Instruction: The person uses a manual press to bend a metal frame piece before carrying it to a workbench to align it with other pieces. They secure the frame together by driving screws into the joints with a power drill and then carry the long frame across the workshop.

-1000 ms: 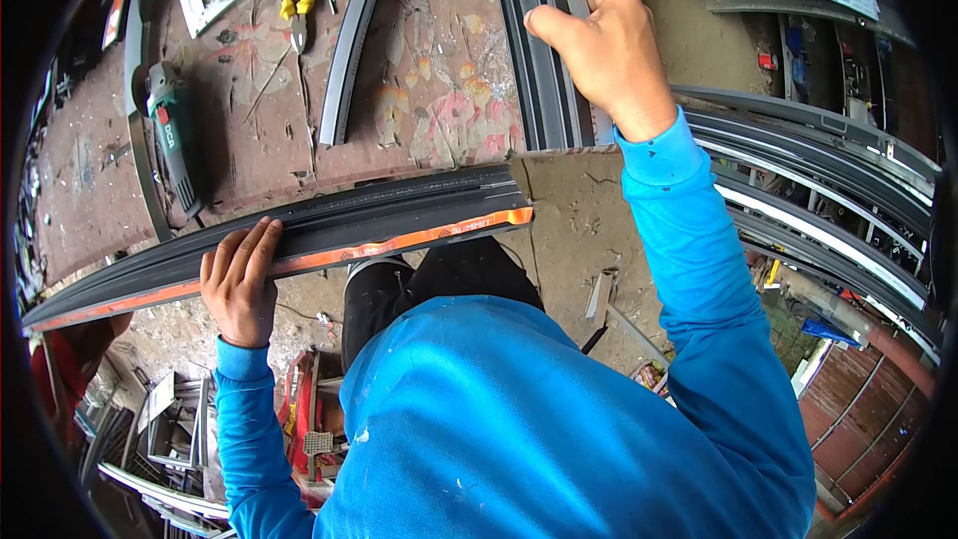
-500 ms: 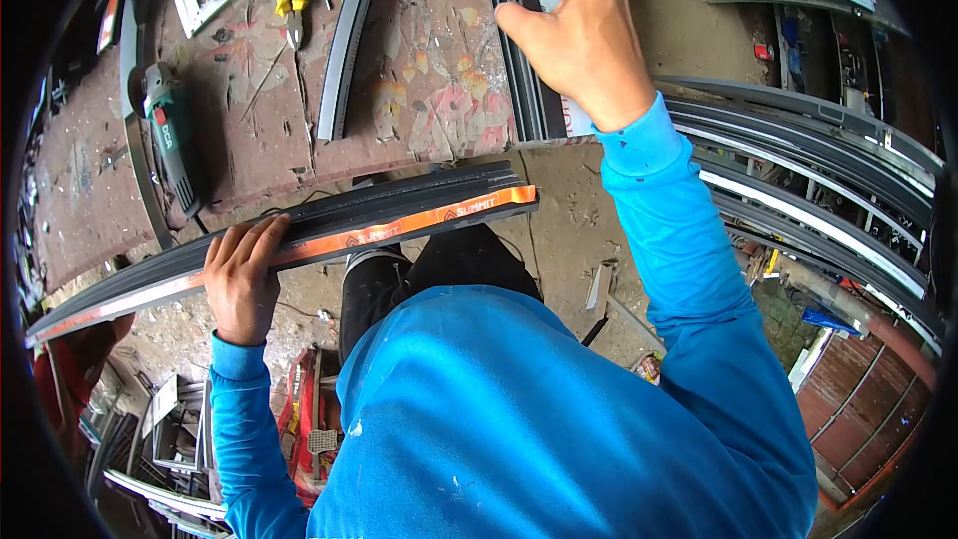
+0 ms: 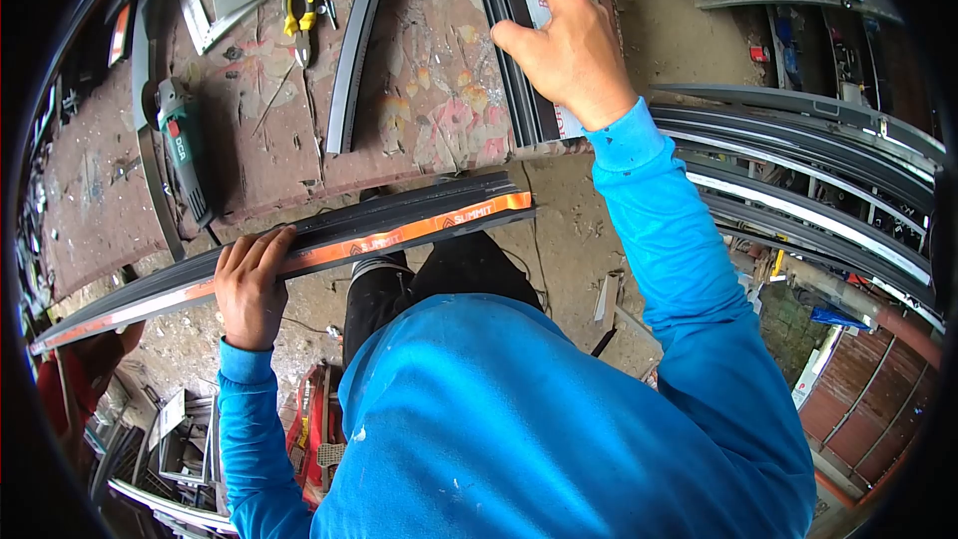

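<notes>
My left hand (image 3: 251,289) is wrapped over the near end section of a long black metal profile (image 3: 399,210). The profile carries orange tape marked SUMMIT and runs from in front of my legs to the far left. Up on the table, my right hand (image 3: 574,55) lies over another black profile (image 3: 509,60) with white printed film. Its thumb and index finger are stretched apart; the other fingers are mostly hidden. A shorter dark grey strip (image 3: 357,50) lies on the table between the pliers and that profile.
On the worn table (image 3: 269,140) lie a green angle grinder (image 3: 185,150), yellow-handled pliers (image 3: 299,20) and a white angled piece (image 3: 205,25). Long profiles are stacked at right (image 3: 798,160). A person in red (image 3: 65,389) is at lower left, near the taped profile's far end.
The view has shifted slightly, so the table's things appear a little lower and farther right. Both hands keep nearly the same pose, and the taped profile sits almost as before.
</notes>
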Motion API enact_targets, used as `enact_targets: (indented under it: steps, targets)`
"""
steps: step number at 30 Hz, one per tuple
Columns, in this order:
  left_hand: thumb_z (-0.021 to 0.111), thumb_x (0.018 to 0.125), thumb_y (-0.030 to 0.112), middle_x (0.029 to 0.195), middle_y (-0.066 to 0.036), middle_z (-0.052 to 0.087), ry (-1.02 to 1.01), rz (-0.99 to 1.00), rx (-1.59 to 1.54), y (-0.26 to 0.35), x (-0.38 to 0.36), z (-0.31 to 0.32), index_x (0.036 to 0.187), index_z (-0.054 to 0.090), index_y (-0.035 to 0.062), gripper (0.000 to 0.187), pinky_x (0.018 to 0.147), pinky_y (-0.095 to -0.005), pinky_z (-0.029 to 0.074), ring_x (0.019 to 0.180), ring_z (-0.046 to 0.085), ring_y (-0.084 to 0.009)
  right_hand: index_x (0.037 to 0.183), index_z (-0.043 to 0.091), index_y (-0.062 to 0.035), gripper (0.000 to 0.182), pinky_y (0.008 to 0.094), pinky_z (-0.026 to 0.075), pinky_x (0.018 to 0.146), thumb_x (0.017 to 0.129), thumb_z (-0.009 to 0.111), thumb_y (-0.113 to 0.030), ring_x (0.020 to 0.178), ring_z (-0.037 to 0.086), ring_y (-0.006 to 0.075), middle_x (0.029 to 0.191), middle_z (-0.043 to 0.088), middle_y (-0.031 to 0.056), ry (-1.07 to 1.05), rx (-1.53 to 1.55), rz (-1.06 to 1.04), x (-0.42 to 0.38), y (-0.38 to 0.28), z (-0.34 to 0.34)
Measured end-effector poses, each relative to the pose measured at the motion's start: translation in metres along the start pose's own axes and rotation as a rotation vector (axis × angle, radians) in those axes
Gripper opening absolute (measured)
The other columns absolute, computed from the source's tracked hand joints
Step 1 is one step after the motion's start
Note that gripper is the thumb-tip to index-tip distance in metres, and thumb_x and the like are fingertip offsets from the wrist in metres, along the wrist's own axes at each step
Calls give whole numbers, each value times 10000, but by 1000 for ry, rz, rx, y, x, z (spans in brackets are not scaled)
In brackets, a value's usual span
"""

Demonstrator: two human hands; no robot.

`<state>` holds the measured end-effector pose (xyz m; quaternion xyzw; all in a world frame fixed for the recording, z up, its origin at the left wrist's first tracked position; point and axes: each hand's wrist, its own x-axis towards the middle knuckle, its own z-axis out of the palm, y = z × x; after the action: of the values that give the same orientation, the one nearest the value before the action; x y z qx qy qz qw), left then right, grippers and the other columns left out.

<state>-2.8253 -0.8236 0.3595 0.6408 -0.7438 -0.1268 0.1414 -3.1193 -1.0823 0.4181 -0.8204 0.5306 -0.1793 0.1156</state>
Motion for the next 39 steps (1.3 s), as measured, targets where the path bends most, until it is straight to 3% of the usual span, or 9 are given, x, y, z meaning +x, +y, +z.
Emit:
enact_targets:
  steps: [7, 11, 15, 17, 25, 32, 35, 38, 39]
  targets:
    - [572, 711, 0, 896, -65, 673, -54, 6, -15, -21, 17, 11, 1036, 661, 76, 345, 763, -379, 457, 859, 612, -254, 1319, 492, 97, 749, 388, 491, 925, 695, 671, -275, 1028, 641, 400, 1084, 640, 313, -49, 354, 38, -1, 21, -1]
    - [566, 742, 20, 854, -63, 669, -52, -27, 8, -44, 35, 24, 997, 663, 96, 284, 753, -386, 446, 856, 610, -260, 1317, 509, 88, 678, 271, 483, 848, 713, 663, -178, 903, 617, 147, 1035, 680, 114, -128, 729, 224, 15, 8, -45]
    - [655, 659, 9, 879, -64, 666, -63, -62, 56, -72, 45, 43, 1056, 649, 118, 411, 746, -404, 443, 860, 603, -276, 1299, 580, -14, 537, 217, 479, 719, 795, 609, -199, 820, 600, 83, 977, 663, 36, -231, 1031, 367, 26, 26, -71]
    - [642, 744, 77, 857, -50, 656, -60, -41, 102, -71, 51, 40, 1079, 629, 139, 341, 755, -397, 427, 869, 601, -252, 1322, 563, -21, 549, 216, 477, 698, 801, 584, -192, 804, 604, 87, 986, 661, 36, -157, 1272, 411, 31, 15, -81]
    - [817, 691, 306, 1123, -53, 653, -369, -72, 189, -70, 63, 22, 1304, 543, 203, 679, 887, -416, 395, 1105, 551, -269, 1334, 526, 27, 618, 232, 492, 687, 775, 571, -234, 789, 620, 107, 995, 672, 73, -160, 1280, 380, -12, 7, -118]
    - [853, 644, 438, 1305, -82, 555, -673, 73, 253, -70, 81, 14, 1465, 341, 217, 993, 931, -514, 412, 1223, 484, -319, 1439, 392, 33, 787, 296, 327, 1072, 769, 641, -294, 1243, 487, 249, 1357, 528, 152, -342, 935, 451, -135, 27, -149]
    - [853, 639, 482, 1347, -129, 521, -643, 149, 181, -52, 94, 2, 1492, 294, 184, 1062, 972, -552, 403, 1271, 450, -348, 1462, 345, 36, 842, 308, 315, 1084, 750, 678, -263, 1257, 480, 256, 1391, 501, 159, -383, 1007, 659, -196, 36, -153]
    - [824, 717, 454, 1333, -236, 502, -303, 251, -405, -34, 152, 39, 1480, 300, 56, 1008, 1027, -468, 418, 1222, 497, -393, 1435, 374, 42, 811, 338, 363, 1055, 805, 707, -346, 1237, 501, 262, 1382, 502, 181, -368, 902, 774, -252, 32, -154]
    - [780, 794, 426, 1319, -244, 510, -229, 113, -670, -12, 179, 50, 1453, 320, -2, 911, 1012, -409, 437, 1198, 528, -358, 1417, 391, 46, 794, 347, 383, 1040, 827, 715, -375, 1228, 511, 263, 1374, 506, 193, -382, 773, 829, -264, 28, -157]
